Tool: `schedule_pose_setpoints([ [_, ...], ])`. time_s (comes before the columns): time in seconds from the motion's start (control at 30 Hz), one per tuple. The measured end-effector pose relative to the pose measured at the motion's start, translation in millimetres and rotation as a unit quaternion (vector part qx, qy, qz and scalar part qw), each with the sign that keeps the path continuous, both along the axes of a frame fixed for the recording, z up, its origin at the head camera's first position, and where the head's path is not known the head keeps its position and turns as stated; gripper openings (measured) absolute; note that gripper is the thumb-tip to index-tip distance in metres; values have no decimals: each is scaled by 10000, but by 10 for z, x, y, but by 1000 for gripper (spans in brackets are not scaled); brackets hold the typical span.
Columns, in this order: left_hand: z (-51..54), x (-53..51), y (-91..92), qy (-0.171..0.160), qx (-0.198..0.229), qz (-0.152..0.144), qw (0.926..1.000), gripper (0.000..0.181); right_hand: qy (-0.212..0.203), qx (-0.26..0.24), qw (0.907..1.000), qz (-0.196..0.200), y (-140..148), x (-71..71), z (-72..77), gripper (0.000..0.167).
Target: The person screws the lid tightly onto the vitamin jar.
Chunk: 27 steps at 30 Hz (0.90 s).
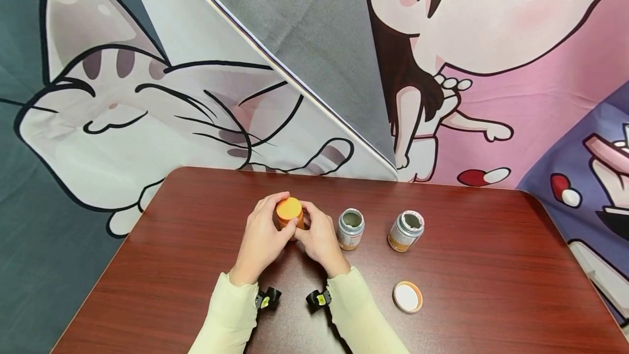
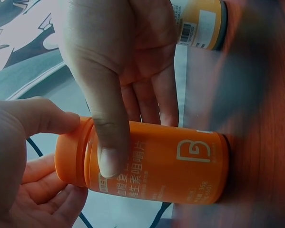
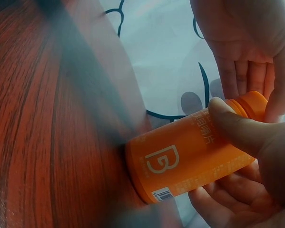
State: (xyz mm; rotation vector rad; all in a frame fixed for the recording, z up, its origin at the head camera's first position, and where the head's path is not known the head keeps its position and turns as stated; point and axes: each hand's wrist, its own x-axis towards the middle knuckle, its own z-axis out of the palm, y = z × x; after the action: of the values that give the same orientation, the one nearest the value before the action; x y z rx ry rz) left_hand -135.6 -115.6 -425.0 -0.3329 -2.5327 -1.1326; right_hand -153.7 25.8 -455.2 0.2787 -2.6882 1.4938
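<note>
An orange pill bottle (image 2: 180, 164) with white lettering and its orange screw cap (image 1: 289, 208) on top stands on the table between both hands. My left hand (image 1: 260, 234) grips the cap, thumb on one side and fingers curled round the other, as the left wrist view shows. Lower down, my right hand (image 1: 318, 235) holds the bottle's body, its thumb across the printed label and its fingers behind. The base of the bottle meets the wood in the right wrist view. No gap shows between cap and body.
Right of the hands stand two lidless grey-rimmed jars, a nearer jar (image 1: 351, 229) and a farther jar (image 1: 406, 231). A round lid (image 1: 407, 296) lies with its white inside up on the brown table (image 1: 491, 266). A printed cloth backdrop (image 1: 295, 124) rises behind the table.
</note>
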Motion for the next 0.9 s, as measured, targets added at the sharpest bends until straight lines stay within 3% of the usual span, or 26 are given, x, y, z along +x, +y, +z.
schedule_pose_setpoints([
  [0.37, -21, -6, -35, -61, 23, -203, 9998, 59, -27, 4, 10000, -12, -6, 8, -8, 50],
  [0.6, -18, -12, -39, 62, 50, -204, 9998, 64, -19, 50, 10000, -42, -11, 4, -21, 52],
  [0.9, 13, 28, 34, 168, 160, 400, 9989, 66, 158, 133, 9998, -66, -4, 12, -4, 51],
])
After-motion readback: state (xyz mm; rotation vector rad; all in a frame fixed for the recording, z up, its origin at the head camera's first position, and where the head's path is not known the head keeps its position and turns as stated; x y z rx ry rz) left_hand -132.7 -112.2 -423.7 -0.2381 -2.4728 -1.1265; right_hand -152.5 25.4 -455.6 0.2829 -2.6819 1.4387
